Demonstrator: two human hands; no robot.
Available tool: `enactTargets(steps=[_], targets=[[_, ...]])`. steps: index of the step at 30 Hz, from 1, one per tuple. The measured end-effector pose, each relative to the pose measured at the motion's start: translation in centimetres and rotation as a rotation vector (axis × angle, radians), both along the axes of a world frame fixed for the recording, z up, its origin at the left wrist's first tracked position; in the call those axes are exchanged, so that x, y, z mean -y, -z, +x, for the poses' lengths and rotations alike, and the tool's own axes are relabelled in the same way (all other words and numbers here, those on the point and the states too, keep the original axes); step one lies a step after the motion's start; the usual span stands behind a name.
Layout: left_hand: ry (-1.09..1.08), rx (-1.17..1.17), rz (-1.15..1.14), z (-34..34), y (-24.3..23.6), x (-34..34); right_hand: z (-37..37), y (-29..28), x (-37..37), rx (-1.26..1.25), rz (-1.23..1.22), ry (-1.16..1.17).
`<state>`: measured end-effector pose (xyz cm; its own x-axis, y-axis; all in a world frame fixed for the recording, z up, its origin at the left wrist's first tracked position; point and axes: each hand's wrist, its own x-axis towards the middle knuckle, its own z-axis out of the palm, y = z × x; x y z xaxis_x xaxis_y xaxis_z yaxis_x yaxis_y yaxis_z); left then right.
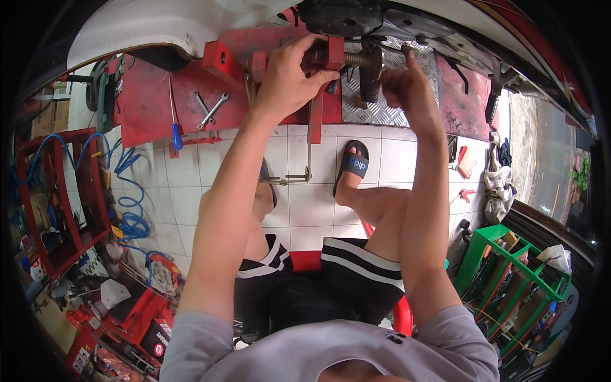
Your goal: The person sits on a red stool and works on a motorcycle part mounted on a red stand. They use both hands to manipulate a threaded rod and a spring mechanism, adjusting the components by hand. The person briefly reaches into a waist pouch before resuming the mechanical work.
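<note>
Printed grey shirt [267,350] shows; left fingers [307,44] clasp screw [356,58], right fingers [394,88] curl, hold unclear.

"Is the platform [146,108] painted metal?"
"Looks it: red, scuffed. The plate [389,116] is shiny metal, rough with ridges."
"And the screw [356,58]?"
"Dull, threaded metal. The wrenches [213,111] are glossy, smooth metal."

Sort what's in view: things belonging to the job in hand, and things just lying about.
In use:
- red clamp, at the left hand
- threaded screw through it, near the right hand

Apparently lying about:
- blue-handled screwdriver
- two wrenches on the red platform
- blue coiled hose
</note>
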<state>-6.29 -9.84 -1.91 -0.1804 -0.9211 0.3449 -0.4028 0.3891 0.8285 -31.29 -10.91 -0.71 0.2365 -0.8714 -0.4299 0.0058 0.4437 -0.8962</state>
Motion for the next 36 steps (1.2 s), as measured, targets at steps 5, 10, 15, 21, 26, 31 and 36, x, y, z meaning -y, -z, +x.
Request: enactTargets(steps=[5, 10, 15, 21, 26, 31, 36], targets=[[-0.029, 0.055, -0.066, -0.3, -0.4, -0.2, 0.6, -0.4, 0.0, 0.010, -0.010, 0.032], [-0.017, 0.005, 0.014, -0.3, -0.3, -0.2, -0.1, -0.1, 0.3, 0.039, -0.067, 0.060], [-0.017, 0.010, -0.031, -0.2, -0.4, -0.2, -0.2, -0.2, -0.2, -0.030, 0.003, -0.067], [-0.021, 0.023, -0.037, -0.3, -0.3, -0.1, -0.3, 0.1, 0.2, -0.029, -0.056, 0.017], [-0.010, 0.010, -0.030, -0.2, -0.5, -0.2, -0.1, -0.1, 0.3, 0.060, -0.093, 0.015], [-0.007, 0.000, -0.030, -0.2, -0.6, -0.2, 0.0, 0.1, 0.0, 0.095, 0.023, -0.010], [-0.001, -0.041, 0.018, -0.2, -0.5, -0.2, 0.4, -0.3, 0.1, 0.043, -0.078, 0.005]])
